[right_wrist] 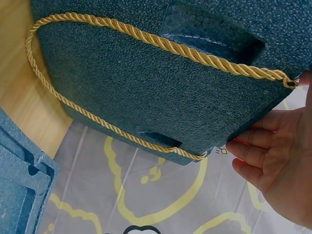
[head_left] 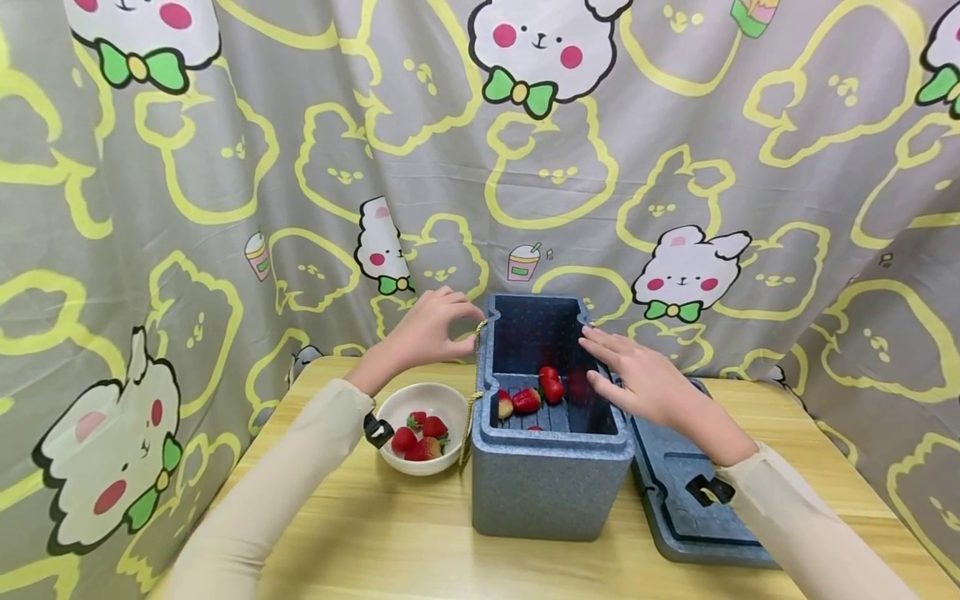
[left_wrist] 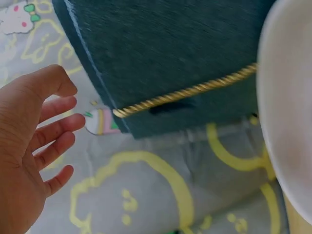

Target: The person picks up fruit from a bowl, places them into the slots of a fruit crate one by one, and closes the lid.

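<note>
A tall grey-blue foam box (head_left: 551, 492) stands without its lid in the middle of the table, with several strawberries (head_left: 527, 401) on its ribbed floor. My left hand (head_left: 435, 325) hovers at the upper left rim, fingers loosely bent, thumb apart; the left wrist view shows nothing in its grasp. On the opposite side my right hand (head_left: 648, 383) has its outstretched fingers at the right rim, palm towards the box in the right wrist view. Gold twisted cords (right_wrist: 195, 54) hang along the box's side walls, one end close by the right hand.
A white bowl (head_left: 420, 468) with several strawberries (head_left: 403, 439) sits left of the box, beneath the left forearm. The matching foam lid (head_left: 675, 525) lies on the table at the right, partly under the right forearm. A patterned curtain (head_left: 442, 158) hangs behind the wooden table (head_left: 360, 533).
</note>
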A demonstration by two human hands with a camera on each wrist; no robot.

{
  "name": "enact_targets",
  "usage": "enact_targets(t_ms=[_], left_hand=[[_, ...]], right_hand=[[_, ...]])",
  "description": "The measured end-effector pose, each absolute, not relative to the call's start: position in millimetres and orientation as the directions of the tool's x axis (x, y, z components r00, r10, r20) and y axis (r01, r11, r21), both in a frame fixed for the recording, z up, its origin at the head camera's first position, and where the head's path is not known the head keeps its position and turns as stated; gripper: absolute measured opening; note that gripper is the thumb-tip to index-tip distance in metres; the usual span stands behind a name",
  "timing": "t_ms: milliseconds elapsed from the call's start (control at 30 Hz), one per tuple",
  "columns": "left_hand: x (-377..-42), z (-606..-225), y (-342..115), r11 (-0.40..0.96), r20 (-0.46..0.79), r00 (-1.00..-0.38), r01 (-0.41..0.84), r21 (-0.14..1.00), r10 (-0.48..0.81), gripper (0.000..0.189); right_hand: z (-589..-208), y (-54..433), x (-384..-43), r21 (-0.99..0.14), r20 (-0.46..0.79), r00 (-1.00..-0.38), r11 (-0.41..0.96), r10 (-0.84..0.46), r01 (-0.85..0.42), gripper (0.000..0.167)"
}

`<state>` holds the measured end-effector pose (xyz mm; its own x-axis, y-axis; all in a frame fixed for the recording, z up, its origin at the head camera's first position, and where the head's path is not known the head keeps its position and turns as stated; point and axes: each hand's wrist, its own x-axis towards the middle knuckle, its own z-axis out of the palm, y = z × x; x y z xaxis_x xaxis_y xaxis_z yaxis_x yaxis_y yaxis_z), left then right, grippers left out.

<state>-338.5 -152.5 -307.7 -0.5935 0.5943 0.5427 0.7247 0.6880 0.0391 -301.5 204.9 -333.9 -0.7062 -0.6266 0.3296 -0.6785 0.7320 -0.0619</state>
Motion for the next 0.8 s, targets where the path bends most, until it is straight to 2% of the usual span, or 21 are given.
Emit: enact_targets(t_ms=[300, 600, 800], left_hand=[[-332.1, -333.7, -180.5, 0.718, 0.48, -0.646, 0.695, 0.049, 0.593, 0.022], [-325.6, -369.7, -196.8, 0.745, 0.26, -0.73, 0.664, 0.053, 0.632, 0.03], [-321.2, -392.2, -202.3, 0.754, 0.114, -0.756, 0.653, 0.075, 0.644, 0.033]], right_hand=[[-333.1, 204.3, -301.8, -0.059, 0.328, -0.704, 0.73, -0.631, -0.681, 0.058], [-333.6, 204.2, -301.7, -0.053, 0.338, -0.696, 0.726, -0.633, -0.686, 0.057], [-334.0, 203.9, -302.2, -0.046, 0.338, -0.692, 0.724, -0.638, -0.689, 0.057]])
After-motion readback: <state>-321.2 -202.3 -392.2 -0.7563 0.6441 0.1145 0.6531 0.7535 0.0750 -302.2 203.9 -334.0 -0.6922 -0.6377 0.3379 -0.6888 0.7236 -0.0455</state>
